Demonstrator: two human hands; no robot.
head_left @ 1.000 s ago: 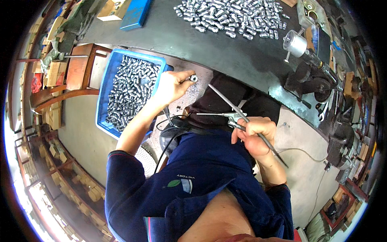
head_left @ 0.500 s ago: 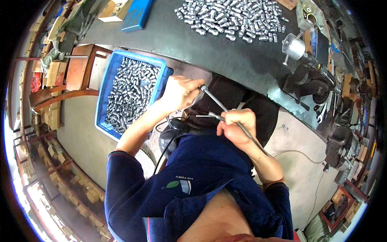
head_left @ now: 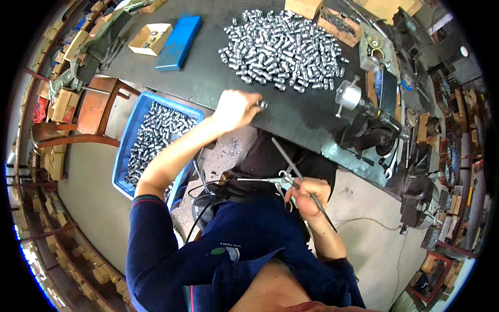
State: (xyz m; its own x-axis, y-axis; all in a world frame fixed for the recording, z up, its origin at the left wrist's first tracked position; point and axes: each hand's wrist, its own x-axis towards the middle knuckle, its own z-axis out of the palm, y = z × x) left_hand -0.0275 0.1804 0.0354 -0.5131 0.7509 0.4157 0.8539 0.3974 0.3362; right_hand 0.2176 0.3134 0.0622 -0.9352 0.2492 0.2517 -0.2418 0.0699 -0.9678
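My left hand is closed, pinching a small shiny metal fitting between thumb and fingertips over the near edge of the dark workbench. Over my lap, my right hand is closed around a long grey metal rod, which looks like a file. The same hand also holds an air blow gun, its thin nozzle pointing left. The rod slants up and left, its tip apart from the fitting. A large pile of similar fittings lies on the bench ahead.
A blue crate full of darker fittings stands left, by a wooden chair. On the bench are a blue box, a small open carton and a clamped metal fixture. A vise is at right.
My left hand has carried the fitting off the rod's tip, up and forward to the bench edge. My right hand has dropped slightly, and the blow gun shows more fully.
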